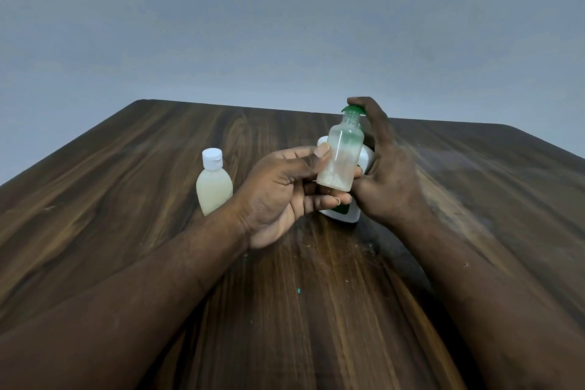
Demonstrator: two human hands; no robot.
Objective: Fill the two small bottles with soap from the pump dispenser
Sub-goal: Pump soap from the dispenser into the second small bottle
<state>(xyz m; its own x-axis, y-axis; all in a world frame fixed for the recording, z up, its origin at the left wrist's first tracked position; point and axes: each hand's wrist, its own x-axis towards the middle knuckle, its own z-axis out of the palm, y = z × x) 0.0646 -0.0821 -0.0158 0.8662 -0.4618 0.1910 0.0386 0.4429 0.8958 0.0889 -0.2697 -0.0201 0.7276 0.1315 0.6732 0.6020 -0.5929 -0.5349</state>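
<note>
My left hand (285, 190) grips a small clear bottle (342, 155) with no cap, its open neck held right under the green pump nozzle (353, 110). A little whitish soap lies in its bottom. My right hand (386, 165) wraps around the white pump dispenser (345, 212), fingers curled over the green pump head. Most of the dispenser is hidden behind the bottle and both hands. A second small bottle (214, 187), nearly full of pale soap and closed with a white cap, stands upright on the table to the left.
The dark wooden table (158, 184) spreads wide on all sides, its far edge just beyond the dispenser. A plain grey wall rises behind it. Small specks and crumbs dot the wood near my forearms.
</note>
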